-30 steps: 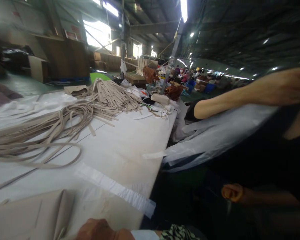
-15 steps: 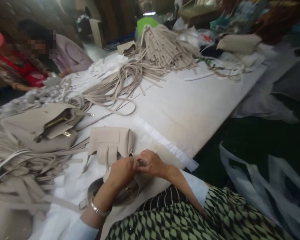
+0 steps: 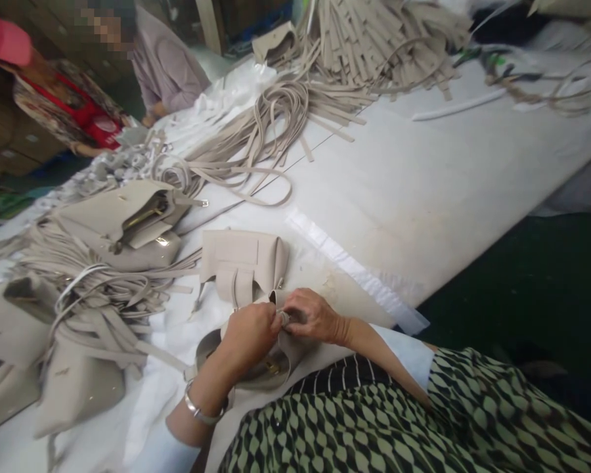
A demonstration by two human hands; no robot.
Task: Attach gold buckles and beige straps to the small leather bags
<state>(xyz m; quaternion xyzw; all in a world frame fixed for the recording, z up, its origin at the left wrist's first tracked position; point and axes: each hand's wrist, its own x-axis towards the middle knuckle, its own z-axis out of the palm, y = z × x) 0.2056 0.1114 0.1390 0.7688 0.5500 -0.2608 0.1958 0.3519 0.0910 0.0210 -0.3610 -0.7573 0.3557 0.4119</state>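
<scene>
At the table's near edge lies a beige handbag (image 3: pixel 295 355), its opening towards me and partly covered by my arms. My left hand (image 3: pixel 253 332) is closed on a small part of it, seemingly at the strap end or edge. Against it my right hand (image 3: pixel 315 317) pinches the same spot, fingertips nearly touching the left ones. The exact piece between the fingers is hidden. Just beyond my hands another beige bag (image 3: pixel 243 256) lies on its side with a loop of strap showing.
Open beige bags (image 3: pixel 123 217) and a bundle of straps (image 3: pixel 128 295) fill the left. Long straps (image 3: pixel 276 131) and a large strap pile (image 3: pixel 374 46) lie farther back. A white strip (image 3: pixel 354 269) crosses the table (image 3: pixel 404 190). Two people (image 3: pixel 165 59) stand at the far left.
My view has tilted down and turned, so the scene sits differently in the picture. Both hands stay at the same spot on the handbag, with little visible change in grip.
</scene>
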